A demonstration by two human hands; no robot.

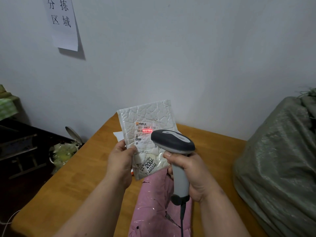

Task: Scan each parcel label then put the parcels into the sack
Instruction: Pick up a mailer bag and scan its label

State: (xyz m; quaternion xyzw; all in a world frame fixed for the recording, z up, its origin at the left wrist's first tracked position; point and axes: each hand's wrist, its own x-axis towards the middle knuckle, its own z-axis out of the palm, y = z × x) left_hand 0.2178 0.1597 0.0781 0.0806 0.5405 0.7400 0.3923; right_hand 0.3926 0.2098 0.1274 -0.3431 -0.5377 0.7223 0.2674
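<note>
White padded parcel point(147, 117), crinkled skin, held up off the table point(71, 182) and tilted back so its face looks at me. Label point(146, 134) sits mid-face; a red scan line lies across the barcode just under the big routing digits. That tilt is the point: it squares the label to the beam and keeps glare off the shiny lower part.

My left hand point(122, 161) pinches the parcel at its left edge, thumb on the front just clear of the print, fingers curled behind (I cannot see them). I grip low and to the side so nothing covers the barcode.

My right hand point(189, 175) is wrapped tight round the grey handle of the scanner point(172, 142), forefinger up at the front where the trigger should be; whether it is pressed I cannot tell, though the lit line suggests so. The scanner's dark head hangs just in front of the label's right side, near but not touching, its cord trailing down toward me.

Under both hands a pink parcel point(153, 207) lies flat on the table, likely next in line. A bit of white paper shows behind the held parcel.

The grey-green woven sack point(277, 151) stands at the table's right side, bulging, within reach of the scanner hand's side. A paper sign point(62, 23) hangs on the wall.

Judgement: scan in progress; bagging this one comes next.
</note>
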